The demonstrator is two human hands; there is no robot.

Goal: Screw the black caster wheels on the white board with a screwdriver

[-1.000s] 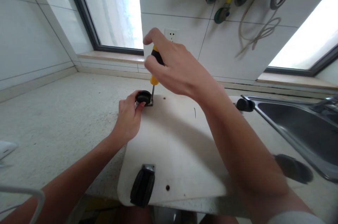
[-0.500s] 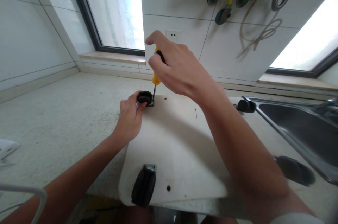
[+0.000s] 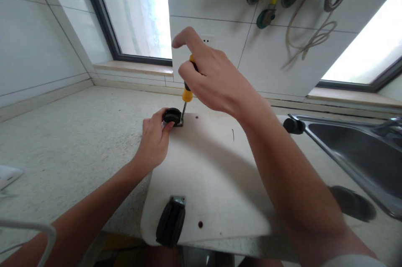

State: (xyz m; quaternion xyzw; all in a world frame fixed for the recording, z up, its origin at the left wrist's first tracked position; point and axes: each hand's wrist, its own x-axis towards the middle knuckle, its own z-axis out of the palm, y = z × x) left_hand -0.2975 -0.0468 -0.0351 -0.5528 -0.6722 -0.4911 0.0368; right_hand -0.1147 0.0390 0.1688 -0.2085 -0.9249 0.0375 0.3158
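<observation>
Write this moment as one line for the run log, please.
left hand: holding black caster | right hand: gripping yellow-black screwdriver, shaft down toward caster's metal plate | white board: lying on countertop

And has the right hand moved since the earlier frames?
Yes, slightly: the right hand sits higher in the view against the wall outlet, covering more of it.
</observation>
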